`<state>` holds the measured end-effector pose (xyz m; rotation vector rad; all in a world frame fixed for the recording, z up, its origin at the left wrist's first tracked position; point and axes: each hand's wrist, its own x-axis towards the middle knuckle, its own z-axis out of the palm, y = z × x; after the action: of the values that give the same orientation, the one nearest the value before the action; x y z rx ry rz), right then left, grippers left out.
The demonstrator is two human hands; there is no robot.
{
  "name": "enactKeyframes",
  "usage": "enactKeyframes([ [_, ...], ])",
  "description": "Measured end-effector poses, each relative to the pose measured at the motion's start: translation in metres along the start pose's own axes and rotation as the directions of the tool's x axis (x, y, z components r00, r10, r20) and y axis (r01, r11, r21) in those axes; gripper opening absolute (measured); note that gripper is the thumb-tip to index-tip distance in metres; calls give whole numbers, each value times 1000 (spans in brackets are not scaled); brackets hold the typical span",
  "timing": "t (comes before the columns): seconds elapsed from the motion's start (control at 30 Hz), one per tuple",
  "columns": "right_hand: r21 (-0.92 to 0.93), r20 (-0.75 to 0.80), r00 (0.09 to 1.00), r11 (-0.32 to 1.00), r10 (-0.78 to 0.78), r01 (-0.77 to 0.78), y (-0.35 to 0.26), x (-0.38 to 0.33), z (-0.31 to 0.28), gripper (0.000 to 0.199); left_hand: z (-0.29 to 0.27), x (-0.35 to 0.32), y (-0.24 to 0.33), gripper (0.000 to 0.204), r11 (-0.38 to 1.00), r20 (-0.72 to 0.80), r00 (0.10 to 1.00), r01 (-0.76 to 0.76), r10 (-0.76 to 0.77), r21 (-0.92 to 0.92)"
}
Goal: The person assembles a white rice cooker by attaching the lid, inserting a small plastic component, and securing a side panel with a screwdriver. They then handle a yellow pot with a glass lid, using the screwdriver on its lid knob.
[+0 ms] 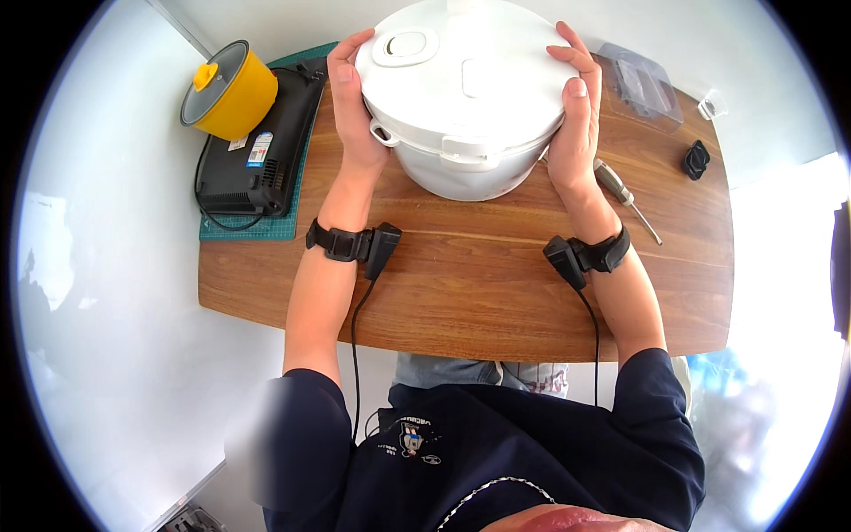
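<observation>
A white rice cooker [470, 97] with a closed lid, an oval vent and a front latch is at the far middle of the table. My left hand [356, 111] grips its left side, the thumb up by the lid's edge. On the opposite side my right hand [578, 115] presses against the wall, with fingers curled over the lid's rim. The cooker is between both palms; whether its base touches the table, I cannot tell. Beside my right wrist lies a screwdriver [618, 184] with a grey handle.
A yellow pot [244, 93] with a glass lid sits on a black flat appliance [275, 177], over a green cutting mat [288, 228]. A clear plastic container [643, 89], a small clear cup [712, 105] and a small black part [696, 160] are on the wooden table's [461, 301] right side.
</observation>
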<state>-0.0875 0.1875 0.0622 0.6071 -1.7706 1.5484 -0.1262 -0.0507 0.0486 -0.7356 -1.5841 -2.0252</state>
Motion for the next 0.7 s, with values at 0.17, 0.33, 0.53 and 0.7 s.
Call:
enactKeyframes([
  [0.17,33,-27,1000,999,-6,7,3,-1,1,45,0,-1,-2,67,1000,-11,1000,4,-4,0],
  [0.33,39,-47,999,999,-16,18,5,-3,0,45,1,-2,-3,69,999,-5,999,-39,39,8],
  [0.53,-147,-307,937,981,-164,124,6,7,21,35,-1,-2,-5,66,992,19,999,-23,26,-126],
  [0.7,27,-80,997,999,24,-21,5,-3,4,45,17,2,14,50,948,17,1000,4,1,-318],
])
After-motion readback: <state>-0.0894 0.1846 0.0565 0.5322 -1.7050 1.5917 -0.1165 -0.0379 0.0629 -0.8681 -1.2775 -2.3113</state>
